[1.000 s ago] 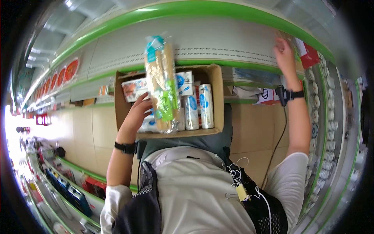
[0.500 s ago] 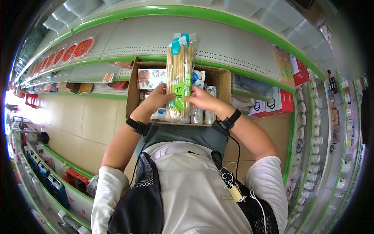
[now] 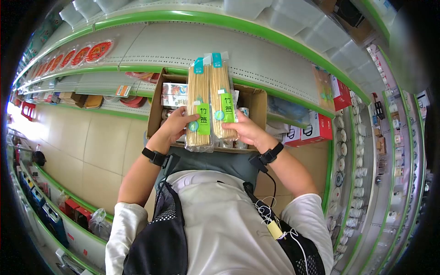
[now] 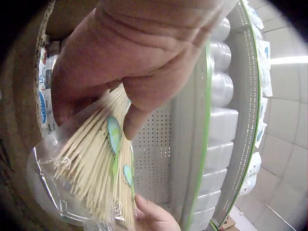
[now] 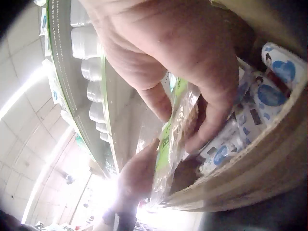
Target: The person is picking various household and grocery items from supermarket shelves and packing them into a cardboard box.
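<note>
The left hand (image 3: pixel 173 124) grips a clear plastic pack of bamboo skewers with a green label (image 3: pixel 198 98), fingers curled round its lower part. The right hand (image 3: pixel 245 130) pinches a second, matching skewer pack (image 3: pixel 221 91) just beside the first, seemingly touching it. Both packs stand upright over an open brown cardboard box (image 3: pixel 257 103).

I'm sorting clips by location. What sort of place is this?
Very likely a shop aisle: long green-edged shelves, red boxed goods, and a cardboard box of stock behind the skewer pack in the left hand and the second pack in the right hand.
</note>
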`<state>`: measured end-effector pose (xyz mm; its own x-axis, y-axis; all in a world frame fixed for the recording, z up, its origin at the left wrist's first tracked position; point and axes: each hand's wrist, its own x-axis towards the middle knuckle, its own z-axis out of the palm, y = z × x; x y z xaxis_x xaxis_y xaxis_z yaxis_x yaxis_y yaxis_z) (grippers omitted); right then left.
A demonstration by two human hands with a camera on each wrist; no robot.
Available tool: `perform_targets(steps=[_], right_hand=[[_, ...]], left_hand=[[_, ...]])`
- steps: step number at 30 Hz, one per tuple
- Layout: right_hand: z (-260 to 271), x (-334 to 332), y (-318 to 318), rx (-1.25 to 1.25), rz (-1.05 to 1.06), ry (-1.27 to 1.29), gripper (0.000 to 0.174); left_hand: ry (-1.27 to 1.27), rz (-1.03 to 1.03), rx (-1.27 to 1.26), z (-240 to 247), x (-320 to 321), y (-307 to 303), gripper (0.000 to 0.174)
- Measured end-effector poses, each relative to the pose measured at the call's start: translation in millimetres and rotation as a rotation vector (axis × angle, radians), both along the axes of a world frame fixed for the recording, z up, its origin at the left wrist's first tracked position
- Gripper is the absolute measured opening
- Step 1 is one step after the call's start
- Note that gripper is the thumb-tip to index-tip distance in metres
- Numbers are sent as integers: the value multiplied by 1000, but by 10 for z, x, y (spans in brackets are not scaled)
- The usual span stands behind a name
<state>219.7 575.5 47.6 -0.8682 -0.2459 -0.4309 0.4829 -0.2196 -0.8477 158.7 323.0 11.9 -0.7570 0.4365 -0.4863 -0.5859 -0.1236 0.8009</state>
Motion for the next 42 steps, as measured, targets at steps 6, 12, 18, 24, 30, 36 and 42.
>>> perform_targets(steps=[6, 12, 18, 24, 30, 36, 42], right_hand=[[-74, 20, 215, -67, 24, -42, 45], [144, 290, 768, -224, -220, 73, 40], [323, 382, 2060, 93, -570, 112, 46], [240, 71, 3733, 276, -655, 34, 41], [200, -295, 4539, 505, -586, -68, 31], [67, -524, 4758, 655, -508, -76, 37], [261, -517, 4246, 1837, -295, -108, 62]], left_hand=[[-1, 18, 121, -81, 34, -24, 45], [-1, 48, 189, -98, 43, 27, 43], [15, -6, 181, -129, 17, 41, 37], [5, 13, 157, -73, 26, 115, 34], [-3, 20, 119, -85, 45, 116, 34], [-13, 28, 98, -24, 50, 137, 34], [4, 26, 108, 37, 67, 147, 35]])
